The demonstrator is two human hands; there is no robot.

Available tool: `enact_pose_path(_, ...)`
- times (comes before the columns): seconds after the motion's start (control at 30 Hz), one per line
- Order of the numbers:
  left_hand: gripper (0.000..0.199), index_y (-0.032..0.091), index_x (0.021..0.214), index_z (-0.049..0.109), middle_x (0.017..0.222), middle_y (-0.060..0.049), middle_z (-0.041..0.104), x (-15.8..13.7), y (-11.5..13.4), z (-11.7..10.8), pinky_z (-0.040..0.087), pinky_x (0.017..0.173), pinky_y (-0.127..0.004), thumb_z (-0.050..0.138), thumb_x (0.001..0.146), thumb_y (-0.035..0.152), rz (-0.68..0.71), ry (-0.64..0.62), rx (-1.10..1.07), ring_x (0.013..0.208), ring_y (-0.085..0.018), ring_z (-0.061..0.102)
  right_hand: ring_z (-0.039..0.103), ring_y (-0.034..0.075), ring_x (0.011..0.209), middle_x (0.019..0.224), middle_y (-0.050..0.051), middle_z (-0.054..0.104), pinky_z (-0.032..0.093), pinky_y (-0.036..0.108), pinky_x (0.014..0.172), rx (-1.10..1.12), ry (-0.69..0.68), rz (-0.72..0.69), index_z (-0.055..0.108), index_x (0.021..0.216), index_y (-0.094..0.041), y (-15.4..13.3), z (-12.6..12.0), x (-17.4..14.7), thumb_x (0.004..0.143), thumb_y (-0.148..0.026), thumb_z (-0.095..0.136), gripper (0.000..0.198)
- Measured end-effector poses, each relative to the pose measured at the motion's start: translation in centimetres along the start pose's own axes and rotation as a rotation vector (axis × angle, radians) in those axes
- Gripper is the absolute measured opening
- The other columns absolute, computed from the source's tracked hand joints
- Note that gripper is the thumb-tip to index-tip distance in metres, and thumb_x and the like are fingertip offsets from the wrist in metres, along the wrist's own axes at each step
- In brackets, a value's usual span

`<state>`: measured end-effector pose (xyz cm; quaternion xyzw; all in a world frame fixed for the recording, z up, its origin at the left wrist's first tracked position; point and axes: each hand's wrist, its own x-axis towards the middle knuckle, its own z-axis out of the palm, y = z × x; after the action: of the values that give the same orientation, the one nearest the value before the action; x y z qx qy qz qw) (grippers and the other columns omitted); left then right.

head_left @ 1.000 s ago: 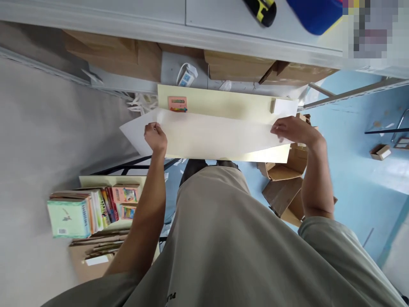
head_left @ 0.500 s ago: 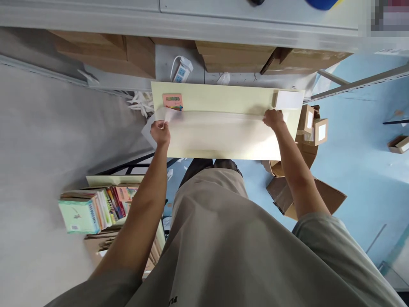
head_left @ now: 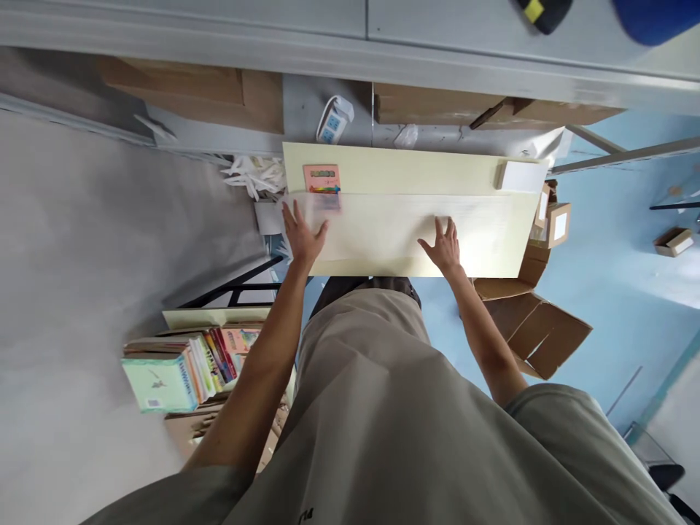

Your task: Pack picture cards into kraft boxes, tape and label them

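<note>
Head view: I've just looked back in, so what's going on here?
A person's left hand and right hand are spread open over a translucent sheet, seemingly resting on it, the left near its left end. The sheet lies along a pale yellow board and overlaps the near part of a pink book. A white block sits by the board's far right corner. Neither hand grips anything.

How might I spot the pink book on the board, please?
Find the pale yellow board in mid-view. Near its far left corner, beyond the left hand, lies the book, its near part under the sheet. Its pink cover sets it apart from the white block.
</note>
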<state>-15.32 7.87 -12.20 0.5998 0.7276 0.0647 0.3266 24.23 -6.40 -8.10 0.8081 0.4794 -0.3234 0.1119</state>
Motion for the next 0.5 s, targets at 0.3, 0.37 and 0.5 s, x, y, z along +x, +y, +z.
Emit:
enact_pose_path(0.3,0.115,0.012,0.186,0.043,0.2,-0.033,0.022,1.2,-3.8,-2.6,0.023,0.152,-0.067,0.081,0.1,0.078,0.114,-0.194,0.035,0.189,-0.052,0.018,0.02,0.052,0.189,0.202,0.029,0.021,0.049,0.08,0.136,0.044,-0.002,0.109,0.033,0.193,-0.019,-3.9,-0.1,-0.8,0.114,-0.061,0.065,0.095)
enact_pose_path(0.37,0.102,0.015,0.182,0.05,0.196,-0.03,0.035,2.6,-2.6,-2.4,0.025,0.152,-0.064,0.078,0.104,0.074,0.161,-0.153,-0.004,0.187,-0.05,0.026,0.034,0.048,0.184,0.197,0.027,0.037,0.049,0.074,0.14,0.118,0.038,0.032,0.048,0.186,-0.018,-8.2,-0.1,-0.4,0.116,-0.051,0.063,0.079)
enact_pose_path(0.5,0.079,0.019,0.169,0.061,0.171,-0.028,0.064,6.8,1.3,-0.4,0.034,0.149,-0.063,0.075,0.109,0.069,0.172,-0.11,-0.061,0.174,-0.05,0.048,0.068,0.039,0.152,0.159,0.023,0.076,0.058,0.058,0.133,0.286,0.008,-0.232,0.077,0.156,-0.019,-19.3,1.3,1.5,0.119,-0.036,0.056,0.045)
